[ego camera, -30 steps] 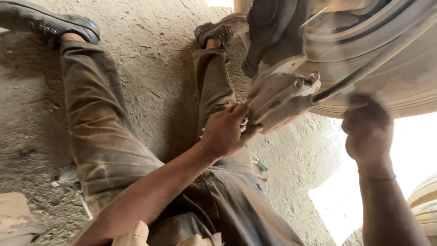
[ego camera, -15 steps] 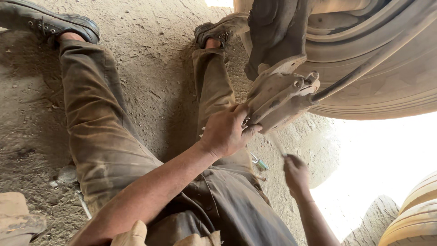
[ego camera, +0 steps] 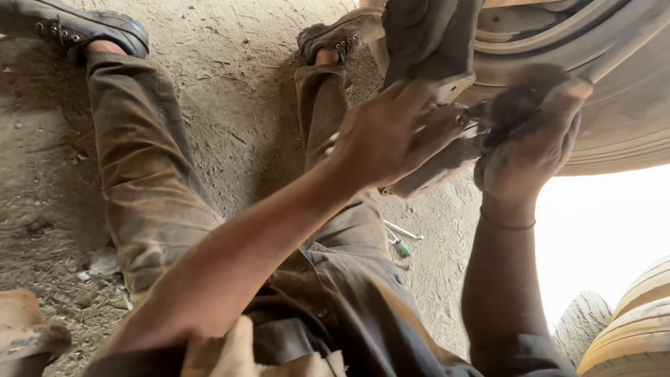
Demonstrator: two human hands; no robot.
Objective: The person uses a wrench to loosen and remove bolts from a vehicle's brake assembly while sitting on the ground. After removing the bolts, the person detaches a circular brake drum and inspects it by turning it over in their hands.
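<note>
Head cam looks down along the person's legs, stretched out on a dusty dirt floor (ego camera: pixel 230 84), with a big dusty tire (ego camera: pixel 628 119) overhead at the top right. Both hands are up at a grimy metal bracket part (ego camera: pixel 440 157) that hangs just under the dark underside piece (ego camera: pixel 426 35) beside the tire. The left hand (ego camera: pixel 387 132) is wrapped over the left end of the bracket, fingers curled round it, so it has a proper hold of the metal. The right hand (ego camera: pixel 534 150) is at the other end, palm toward the camera, fingers bent up against the part; it's motion-blurred and the fingertips are dark with grease, so whether it grips the bracket or only presses on it can't be told. A thin band sits on that wrist. Down on the dirt by the right leg lie a small metal tool (ego camera: pixel 403 230) and a green-handled bit (ego camera: pixel 403 248) just beside it. Worn boots (ego camera: pixel 77 28) show at the top.
</note>
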